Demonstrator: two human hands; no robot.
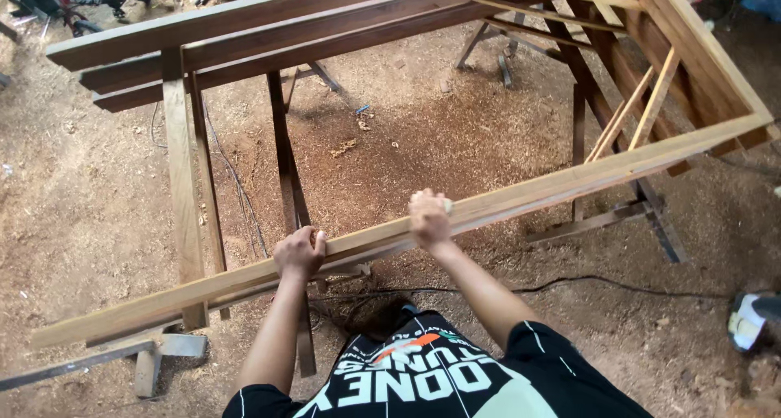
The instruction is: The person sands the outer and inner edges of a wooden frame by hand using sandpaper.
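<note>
Both hands curled shut on wooden rail (529,194): left hand (298,253), right hand (429,218).

Left hand (299,252), right hand (429,218): both grips closed.

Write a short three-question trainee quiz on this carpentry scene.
1. True or false: both hands, the left hand and the right hand, grip the near rail of the wooden frame.
2. What covers the floor? A) sawdust B) water C) tiles
3. Fill in: a black ___ runs across the floor behind the person.

Key: 1 true; 2 A; 3 cable.
</note>
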